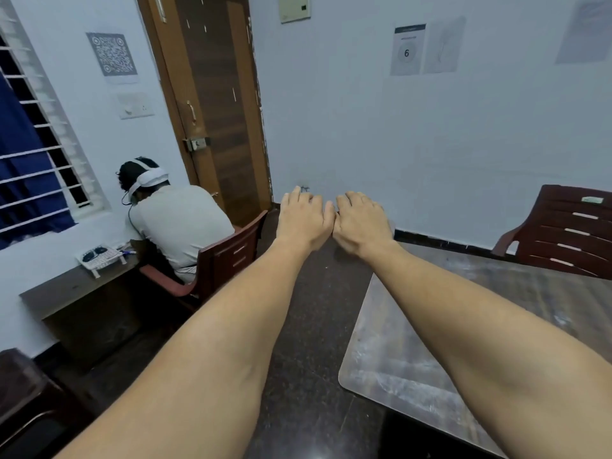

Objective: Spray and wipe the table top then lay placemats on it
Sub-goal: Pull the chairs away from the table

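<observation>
Both my arms are stretched straight out in front of me. My left hand (303, 218) and my right hand (361, 223) are held side by side, palms down, thumbs touching, fingers together and extended, holding nothing. They hover past the far left corner of the table top (390, 352), a grey-brown wood-grain surface with whitish smears, at the lower right. No spray bottle, cloth or placemat is in view.
A brown plastic chair (563, 231) stands behind the table at the right. To the left a person (178, 220) sits in another chair at a wall-side desk (69, 289). A wooden door (215, 104) is ahead; dark floor (298, 376) lies between.
</observation>
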